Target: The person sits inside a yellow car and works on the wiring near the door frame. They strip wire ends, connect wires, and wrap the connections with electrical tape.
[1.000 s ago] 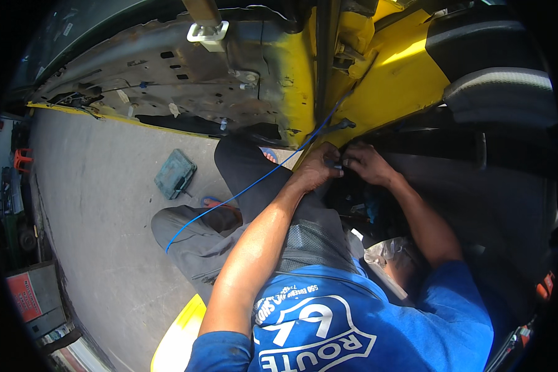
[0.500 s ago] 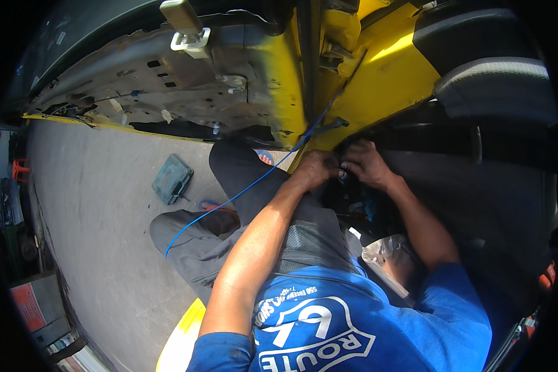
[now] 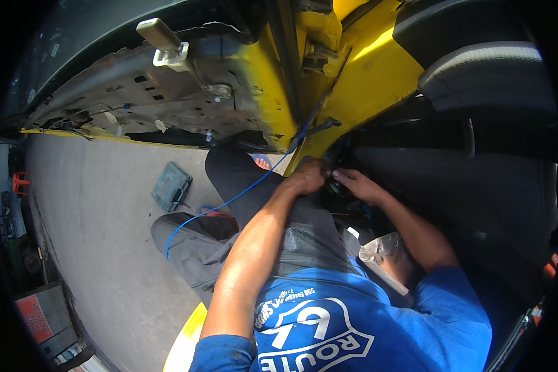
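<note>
- Both hands are staying together at the dark gap under the yellow painted car-body pillar (image 3: 359,87), much as half a second ago; the view is drifting slightly, so the beige plastic handle (image 3: 161,38) on the bare metal door panel (image 3: 167,93) is sitting a little lower in frame.
- Left hand (image 3: 307,177) — curled narrowly, fingers pressing into the shadowed gap; what it is pinching cannot be told.
- Right hand (image 3: 358,185) — fingers extended toward the same spot, nearly touching the left; grip unclear.
- Thin blue wire (image 3: 248,186) is running from the pillar, passing beside the left hand, trailing down across the grey trousers (image 3: 198,242) toward the concrete floor (image 3: 99,223).
- Small grey-green flat box (image 3: 171,185) is lying on the floor, well apart from both hands.
- Black seat with grey stripe (image 3: 477,68) is sitting at upper right.
</note>
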Motion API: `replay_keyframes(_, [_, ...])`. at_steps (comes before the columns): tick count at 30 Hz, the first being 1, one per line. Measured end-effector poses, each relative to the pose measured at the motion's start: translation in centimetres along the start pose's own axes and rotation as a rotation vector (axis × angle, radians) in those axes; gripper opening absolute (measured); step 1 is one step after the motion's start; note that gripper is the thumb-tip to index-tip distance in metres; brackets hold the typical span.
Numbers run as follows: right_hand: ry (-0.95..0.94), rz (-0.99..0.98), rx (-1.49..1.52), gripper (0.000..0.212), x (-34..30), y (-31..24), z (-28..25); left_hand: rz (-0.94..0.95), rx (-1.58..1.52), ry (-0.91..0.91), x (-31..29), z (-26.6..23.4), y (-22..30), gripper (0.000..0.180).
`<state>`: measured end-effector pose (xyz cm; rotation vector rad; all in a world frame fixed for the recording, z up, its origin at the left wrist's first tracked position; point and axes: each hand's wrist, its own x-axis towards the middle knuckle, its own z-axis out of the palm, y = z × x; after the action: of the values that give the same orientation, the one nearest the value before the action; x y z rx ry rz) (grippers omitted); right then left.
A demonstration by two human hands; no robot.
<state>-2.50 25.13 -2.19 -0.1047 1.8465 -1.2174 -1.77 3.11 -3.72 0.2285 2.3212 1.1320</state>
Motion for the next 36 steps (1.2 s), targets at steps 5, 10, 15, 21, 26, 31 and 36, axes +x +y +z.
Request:
replay_keyframes(5, [0.029,-0.025,0.031,0.045,0.5,-0.8,0.9,0.016,0.015,0.009,-0.7,0.3,0.8,0.036])
replay_keyframes(10, [0.099,0.082,-0.184,0.036,1.7,0.1,-0.1,0.081,0.029,0.066,-1.2,-0.1,1.2,0.032])
replay_keyframes(15, [0.31,0.22,-0.564,0.035,-0.2,6.5,-2.3,0.026,-0.133,0.166,-1.4,-1.2,0.4,0.038])
replay_keyframes(21, [-0.134,0.4,-0.331,0.055,-0.5,8.4,-4.2,-0.021,-0.077,0.148,-0.4,0.3,0.0,0.047])
replay_keyframes(26, [-0.272,0.282,-0.658,0.074,5.1,11.5,-4.2,0.053,-0.059,0.503,-0.5,0.9,-1.1,0.032])
replay_keyframes(31, [-0.312,0.028,-1.069,0.09,10.0,17.6,-1.1,0.007,0.209,0.484,-0.5,1.3,-0.6,0.021])
replay_keyframes(36, [-0.217,-0.101,-1.025,0.091,10.2,20.2,2.4,-0.034,0.263,0.417,-1.4,1.1,0.4,0.024])
